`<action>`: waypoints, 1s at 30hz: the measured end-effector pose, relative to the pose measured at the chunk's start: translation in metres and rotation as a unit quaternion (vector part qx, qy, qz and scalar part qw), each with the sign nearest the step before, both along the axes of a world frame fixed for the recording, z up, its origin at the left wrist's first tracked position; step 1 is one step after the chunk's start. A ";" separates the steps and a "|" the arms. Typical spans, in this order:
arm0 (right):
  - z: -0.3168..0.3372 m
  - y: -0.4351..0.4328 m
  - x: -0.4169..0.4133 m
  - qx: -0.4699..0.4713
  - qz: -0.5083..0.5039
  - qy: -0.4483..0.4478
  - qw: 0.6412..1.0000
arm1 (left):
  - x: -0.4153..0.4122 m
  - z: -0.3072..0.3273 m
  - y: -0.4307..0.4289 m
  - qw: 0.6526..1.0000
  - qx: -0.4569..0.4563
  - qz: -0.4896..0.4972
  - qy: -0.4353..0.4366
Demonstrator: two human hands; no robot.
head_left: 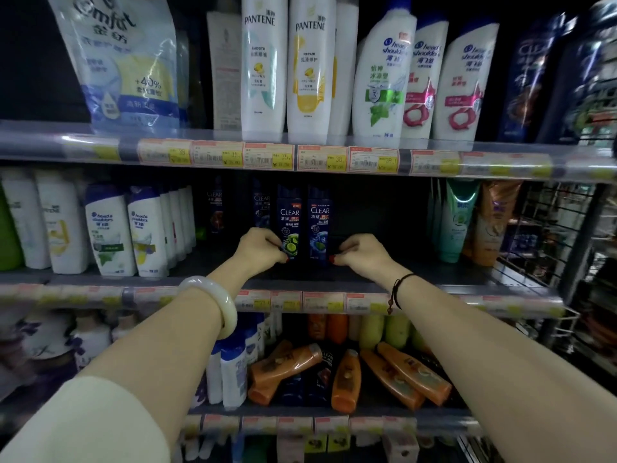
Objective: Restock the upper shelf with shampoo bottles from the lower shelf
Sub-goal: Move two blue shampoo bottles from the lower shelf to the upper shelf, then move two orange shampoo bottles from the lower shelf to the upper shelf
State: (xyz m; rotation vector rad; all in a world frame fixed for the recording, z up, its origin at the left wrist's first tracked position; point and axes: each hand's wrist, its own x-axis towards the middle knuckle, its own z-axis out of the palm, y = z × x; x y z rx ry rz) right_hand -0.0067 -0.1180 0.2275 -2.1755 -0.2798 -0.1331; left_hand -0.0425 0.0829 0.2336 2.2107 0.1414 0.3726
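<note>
Two dark blue Clear shampoo bottles stand upright side by side on the middle shelf [334, 282]. My left hand [262, 245] grips the base of the left bottle [289, 218], which has a green lime label. My right hand [362, 252] is curled next to the base of the right bottle [319, 222]; whether it holds the bottle I cannot tell. Two more Clear bottles [261, 203] stand in the dark behind. On the lower shelf lie several orange bottles [347, 379] and dark Clear bottles [325, 362].
White Head & Shoulders bottles [110, 228] stand left on the middle shelf, green and orange tubes [460, 222] right. The top shelf holds Pantene bottles [263, 68], Head & Shoulders bottles [384, 78] and a refill pouch [127, 61]. A wire rack [567, 235] is at far right.
</note>
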 end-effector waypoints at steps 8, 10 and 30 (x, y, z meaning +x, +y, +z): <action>0.017 -0.030 -0.051 -0.072 -0.014 -0.058 0.996 | -0.039 0.018 -0.045 0.997 0.057 -0.042 -0.026; 0.019 -0.038 -0.060 -0.084 -0.014 -0.063 0.994 | -0.046 0.021 -0.056 0.996 0.067 -0.054 -0.034; -0.084 -0.112 -0.100 -0.221 -0.015 0.095 0.971 | -0.068 -0.089 -0.131 0.968 0.144 -0.175 0.110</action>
